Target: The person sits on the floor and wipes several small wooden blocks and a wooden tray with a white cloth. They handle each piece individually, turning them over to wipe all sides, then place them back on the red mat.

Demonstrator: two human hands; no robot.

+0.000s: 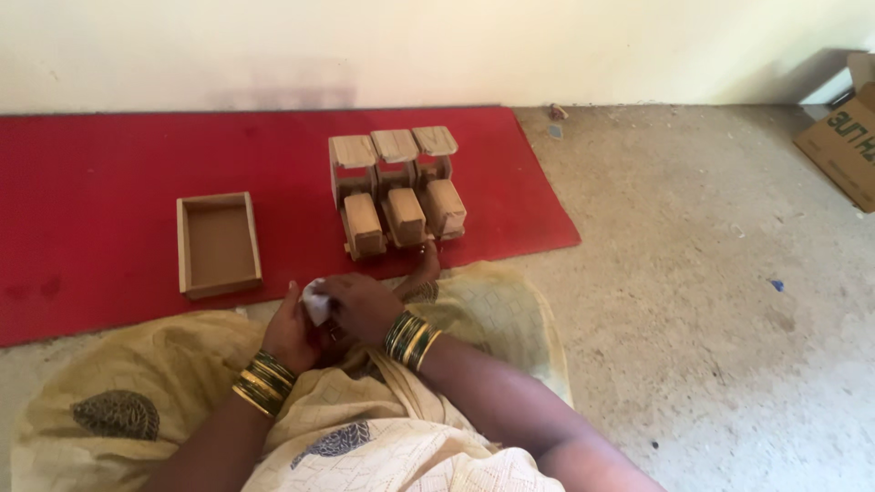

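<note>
Head camera looks down at two hands meeting at lower centre of the frame, over a lap draped in pale yellow patterned cloth (392, 437). Left hand (293, 335) and right hand (365, 308) are both curled around a small white crumpled piece (315, 301), pinched between them; whether it is cloth or paper cannot be told. Green and gold bangles (412, 341) ring both wrists. Just above the hands, three small light wooden toy vehicles (397, 191) stand side by side on a red mat (91, 200). An open shallow wooden box (219, 244) lies left of them on the mat. A brown cardboard carton (843, 141) sits at the upper right on the grey concrete floor (711, 301).
</note>
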